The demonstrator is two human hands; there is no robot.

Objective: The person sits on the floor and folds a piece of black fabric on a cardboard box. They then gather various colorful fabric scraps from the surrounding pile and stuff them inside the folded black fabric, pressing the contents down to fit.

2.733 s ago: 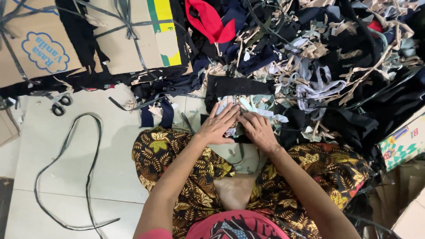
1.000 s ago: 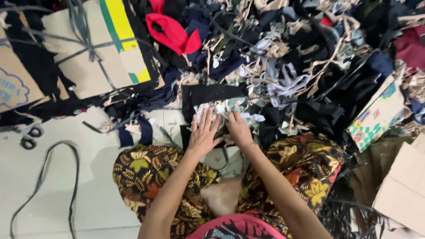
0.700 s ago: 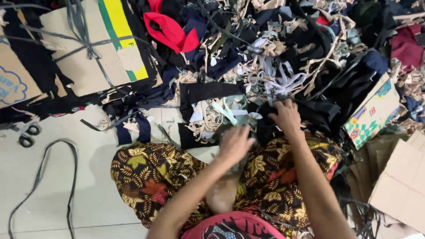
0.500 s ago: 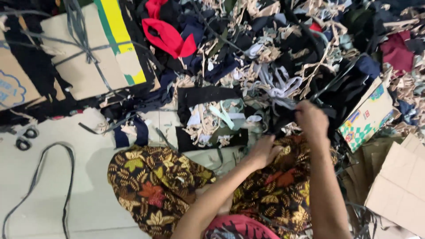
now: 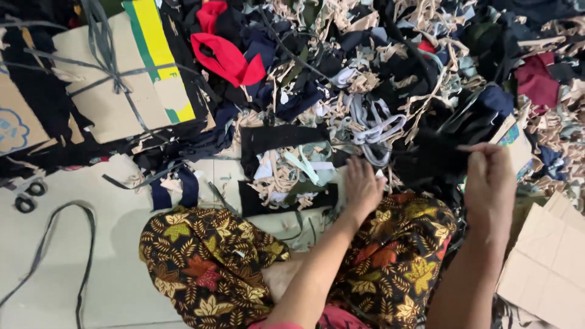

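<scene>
A black cloth scrap hangs at the near edge of the big heap of fabric offcuts, just right of the small sorted pile of pale strips that lies on a black rectangle of cloth. The right hand is raised with its back to the camera, wrist bent, fingers drawn together and pinching the right end of the black cloth scrap; the forearm runs down to the lower frame edge. The left hand lies just left of the black cloth scrap, palm down, fingers close together and pointing up toward the heap, resting at the right edge of the pale strips; whether its fingertips grip anything cannot be told. Its forearm slants down across the patterned batik trousers of the seated person. Well left of the scrap stands a cardboard box tied with dark strapping, and a red garment lies above the sorted pile. Right of the scrap, below the right hand, lies flat cardboard. Far left on the pale floor sits a pair of scissors.
</scene>
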